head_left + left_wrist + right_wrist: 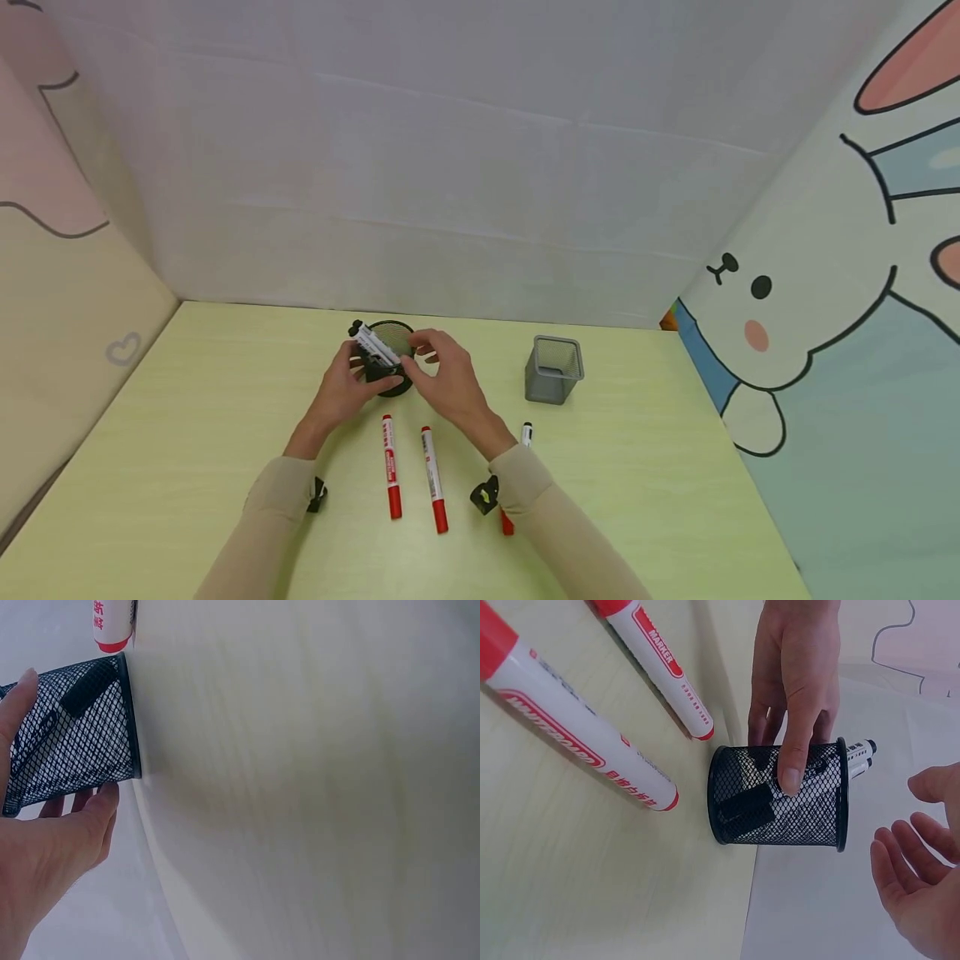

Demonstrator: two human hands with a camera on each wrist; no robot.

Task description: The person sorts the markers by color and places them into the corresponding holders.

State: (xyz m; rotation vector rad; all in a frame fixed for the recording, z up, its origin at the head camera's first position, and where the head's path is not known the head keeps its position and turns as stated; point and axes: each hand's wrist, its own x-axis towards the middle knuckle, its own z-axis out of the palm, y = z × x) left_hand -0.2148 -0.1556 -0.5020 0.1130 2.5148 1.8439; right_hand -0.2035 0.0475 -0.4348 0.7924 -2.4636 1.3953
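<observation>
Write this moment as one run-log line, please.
Left fingers: hold black mesh cup; black-and-white markers: in cup; right fingers: near cup, holding nothing; red markers: on table; grey mesh cup: upright

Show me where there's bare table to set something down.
The table is bare left of the left hand, right of the gray mesh cup, and in a narrower strip between that cup and the right hand. It is crowded around the black mesh cup and in front of it, where red-capped markers lie.
</observation>
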